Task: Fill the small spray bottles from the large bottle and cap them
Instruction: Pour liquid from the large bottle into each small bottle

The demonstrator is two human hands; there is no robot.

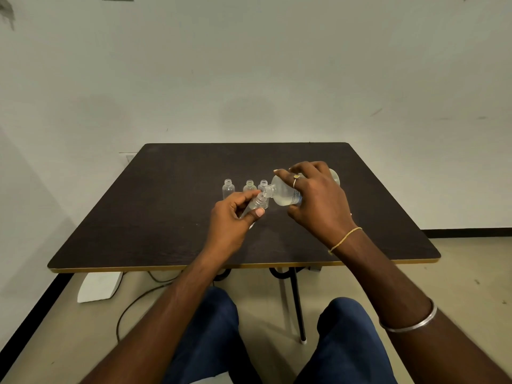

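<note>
My right hand (315, 200) grips the large clear bottle (282, 194), tipped on its side with its neck pointing left and clear liquid inside. My left hand (232, 217) pinches a small clear bottle (256, 204), tilted, its mouth right under the large bottle's neck. Three more small uncapped bottles stand in a row behind: one at the left (228, 189), one in the middle (249, 186), one on the right (263, 185), partly hidden by the large bottle's neck. No caps are visible.
The dark brown table (166, 217) stands against a pale wall. Under its near edge are a metal table leg (297, 300), a cable and a white object (98, 286) on the floor. My knees in blue trousers are below.
</note>
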